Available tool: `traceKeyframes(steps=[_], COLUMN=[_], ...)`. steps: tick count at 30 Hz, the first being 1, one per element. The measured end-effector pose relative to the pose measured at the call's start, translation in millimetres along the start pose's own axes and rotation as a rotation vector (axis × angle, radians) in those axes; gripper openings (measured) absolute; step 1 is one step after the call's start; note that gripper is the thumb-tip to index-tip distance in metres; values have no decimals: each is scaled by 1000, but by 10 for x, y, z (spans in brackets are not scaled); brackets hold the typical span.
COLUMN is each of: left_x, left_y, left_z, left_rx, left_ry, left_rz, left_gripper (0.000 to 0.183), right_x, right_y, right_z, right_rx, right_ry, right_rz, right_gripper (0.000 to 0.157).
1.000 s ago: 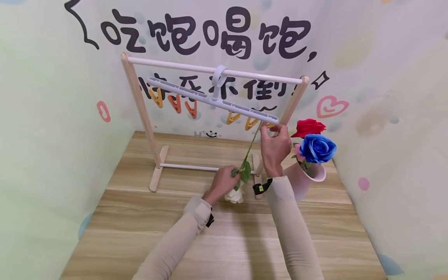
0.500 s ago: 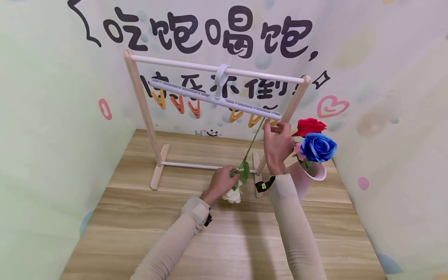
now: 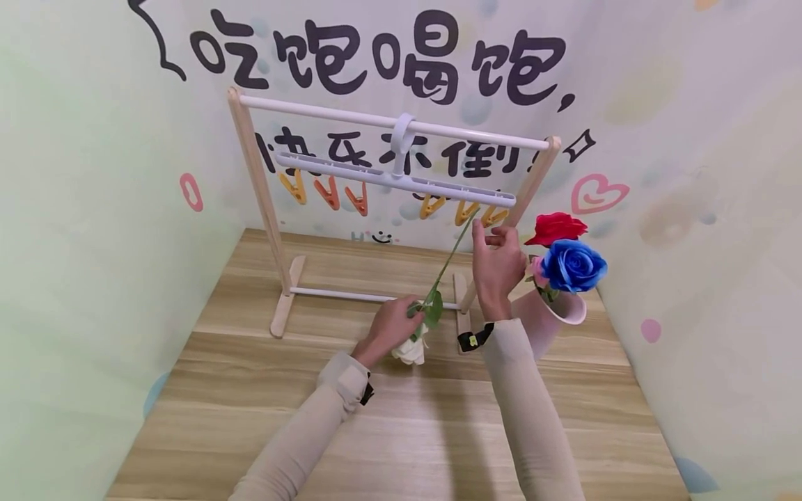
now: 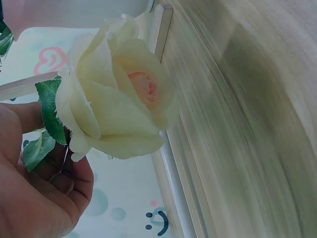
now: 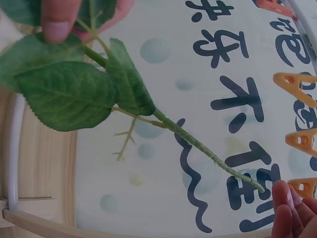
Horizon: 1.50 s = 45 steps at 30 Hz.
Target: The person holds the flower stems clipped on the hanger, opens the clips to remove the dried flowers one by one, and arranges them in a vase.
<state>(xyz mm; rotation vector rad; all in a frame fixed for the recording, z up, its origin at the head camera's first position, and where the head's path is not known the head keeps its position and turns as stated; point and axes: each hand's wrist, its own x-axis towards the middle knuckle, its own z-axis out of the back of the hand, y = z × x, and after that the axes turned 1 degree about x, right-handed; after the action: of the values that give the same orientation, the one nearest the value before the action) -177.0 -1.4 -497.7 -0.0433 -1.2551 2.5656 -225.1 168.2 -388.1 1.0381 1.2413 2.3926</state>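
A white artificial rose (image 4: 119,99) with green leaves hangs head down in my left hand (image 3: 390,325), whose fingers and thumb pinch it just behind the bloom. Its thin stem (image 5: 198,144) slants up to the right toward the yellow clips (image 3: 466,211). In the right wrist view the stem's end is free, apart from any clip. My right hand (image 3: 499,268) is just below the rightmost yellow clip (image 3: 495,217), fingers loosely bent, nothing visible between them. These clips hang from a pale hanger bar (image 3: 351,169).
A wooden rack (image 3: 255,174) with a white top rail (image 3: 313,108) carries the hanger. Orange clips (image 3: 357,200) hang left of its middle. Right of the rack, a pale pink vase (image 3: 545,321) holds a blue rose (image 3: 573,266) and a red rose (image 3: 557,228). A printed wall stands behind.
My right hand has come away from the rightmost clip, and the hanger's right end has risen toward level. My left hand and the white rose have shifted slightly left.
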Motion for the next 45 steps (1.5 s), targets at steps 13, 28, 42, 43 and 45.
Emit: traceKeyframes(steps=[13,28,42,43,45], left_x=[-86,-171,-231,-236,-245], left_y=[104,65,8,4,0], left_z=[132,380,538,547,562], left_rx=[75,319,424,430,444], left_ry=[-2,-63,-44,-44,-45], left_rz=[-34,-95,-111,-114,-122], left_gripper=[6,6,6,8,9], right_x=[-210,-305,-357,-358,-359], right_y=[-91,-21,-58,-61,-64], right_z=[11,-51,-121,-126,-133], right_rx=[-184,-319,-424,-421,-414], right_ry=[499,950,983,983,982], right_rz=[640,903,931,939,950], right_gripper=[12,35,14,11,7])
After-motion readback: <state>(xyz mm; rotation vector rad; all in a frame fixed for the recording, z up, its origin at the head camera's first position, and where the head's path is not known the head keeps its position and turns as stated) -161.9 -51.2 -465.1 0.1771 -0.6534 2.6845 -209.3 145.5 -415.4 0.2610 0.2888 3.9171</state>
